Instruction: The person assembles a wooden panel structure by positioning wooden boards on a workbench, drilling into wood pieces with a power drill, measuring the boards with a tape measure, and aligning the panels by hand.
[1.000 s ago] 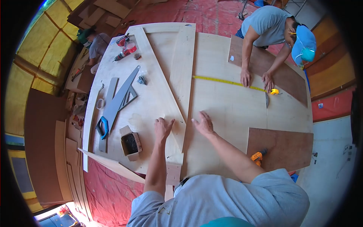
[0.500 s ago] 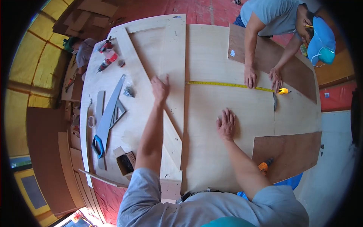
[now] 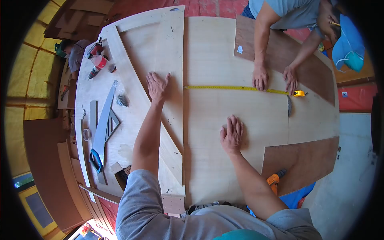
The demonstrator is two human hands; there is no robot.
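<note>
Pale boards (image 3: 218, 170) lie beneath left hand (image 3: 157, 87) and right hand (image 3: 232, 137) (both outstretched, empty).

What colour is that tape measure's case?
Yellow; the tape measure's case shows best in the head view.

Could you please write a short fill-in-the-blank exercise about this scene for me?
The long, thin tape measure has a blade coloured ____.
The long grey metal handsaw has a black-and-____ handle.
Of the person's bare left hand and bare right hand, the ____ one is nearer the orange-and-black drill.
Missing words: yellow; blue; right.
</note>
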